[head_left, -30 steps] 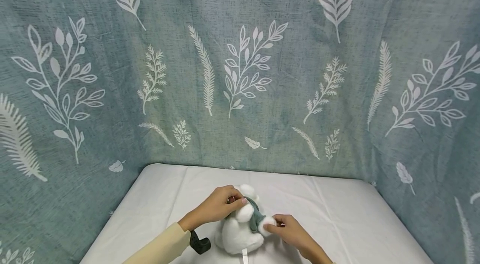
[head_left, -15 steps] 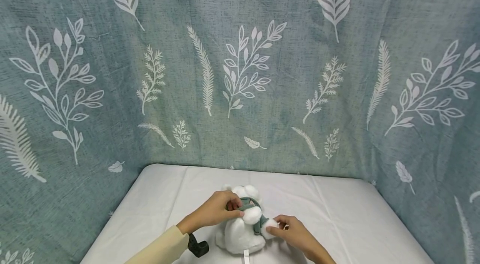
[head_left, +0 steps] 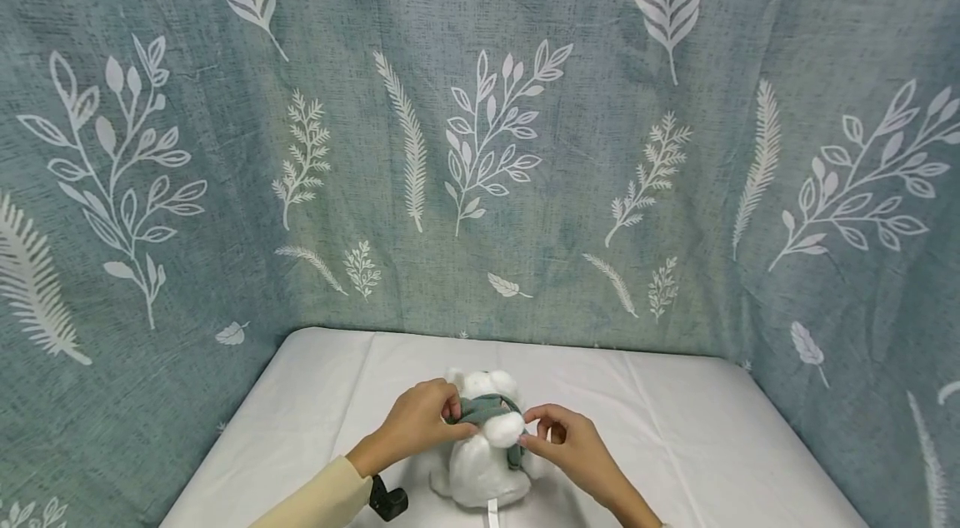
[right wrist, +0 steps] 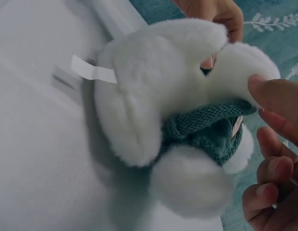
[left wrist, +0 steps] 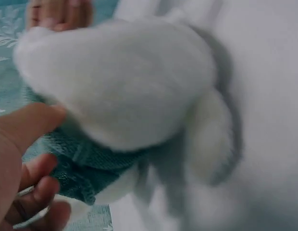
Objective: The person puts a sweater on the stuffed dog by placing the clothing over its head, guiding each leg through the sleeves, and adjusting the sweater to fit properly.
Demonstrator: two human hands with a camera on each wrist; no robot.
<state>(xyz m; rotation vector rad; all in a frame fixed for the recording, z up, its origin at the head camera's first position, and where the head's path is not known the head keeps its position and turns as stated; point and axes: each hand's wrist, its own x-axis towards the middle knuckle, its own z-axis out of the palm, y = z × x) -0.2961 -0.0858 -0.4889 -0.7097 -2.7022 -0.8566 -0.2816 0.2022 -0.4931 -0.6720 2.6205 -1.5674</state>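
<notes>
A white fluffy plush toy sits on the white surface, its back toward the head camera and a small white tag sticking out low down. Green knitted cloth wraps it below the head. On the toy's left side, my left hand pinches the knit between thumb and fingers, the thumb lying along its edge. My right hand holds a rounded white limb from the right, thumb pressed on its tip. Another white rounded limb hangs below the knit.
The white-covered surface spreads around the toy. Behind and at both sides hangs a blue-green curtain with white leaf prints. A black piece shows under the left wrist.
My right hand has left the lower right limb and moved up to the middle one. My left hand has shifted left, off that limb and onto the knit.
</notes>
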